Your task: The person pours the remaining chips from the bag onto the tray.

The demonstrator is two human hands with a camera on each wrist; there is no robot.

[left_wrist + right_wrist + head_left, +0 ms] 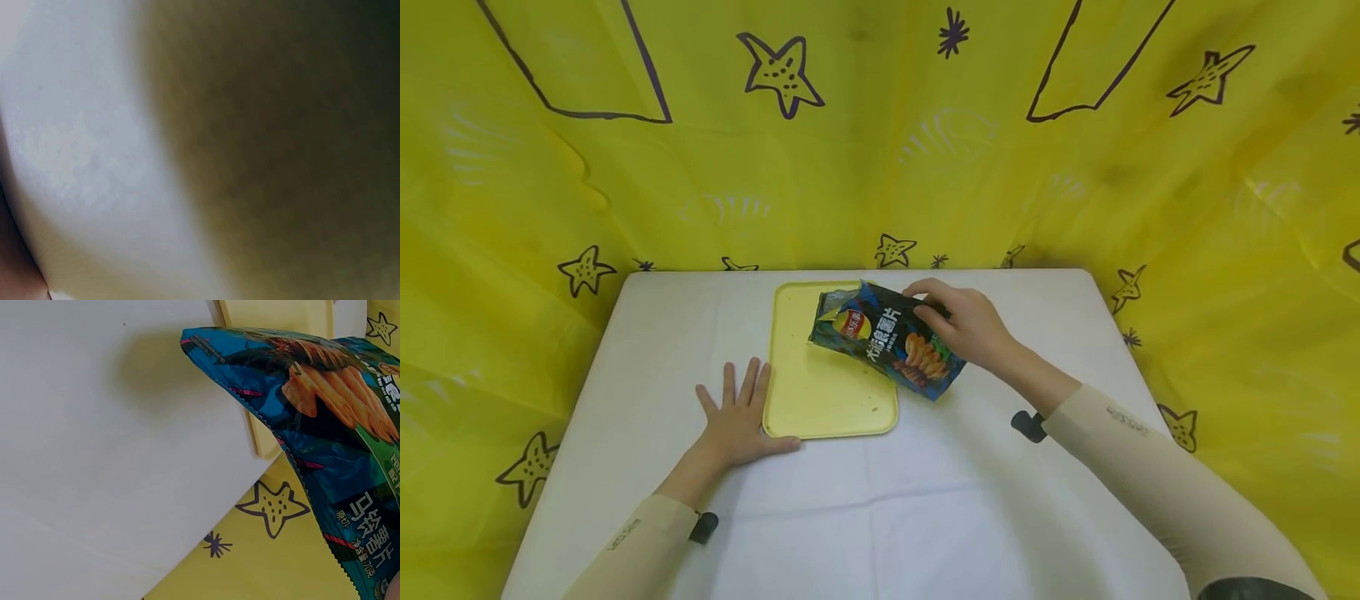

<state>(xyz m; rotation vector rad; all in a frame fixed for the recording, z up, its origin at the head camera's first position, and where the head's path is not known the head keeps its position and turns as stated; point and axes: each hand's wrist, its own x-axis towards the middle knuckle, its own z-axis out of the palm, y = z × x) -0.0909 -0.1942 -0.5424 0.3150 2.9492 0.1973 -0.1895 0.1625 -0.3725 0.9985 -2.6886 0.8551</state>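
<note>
Over the right part of a yellow tray [827,400], a dark blue potato chip bag [887,342] hangs slantwise, printed with chips and a red and yellow logo. My right hand [966,325] grips it by its upper right side, thumb across the front. In the right wrist view the crimped edge of the chip bag [312,450] shows large, with a fingertip at the lower right corner. Fingers spread and straight, my left hand [737,421] rests on the table against the tray's lower left corner. Dark specks lie on the tray.
A white cloth covers the table [925,517]. Behind and beside it hangs a yellow curtain [850,183] with starfish drawings. Blurred sleeve fabric [281,150] fills much of the left wrist view.
</note>
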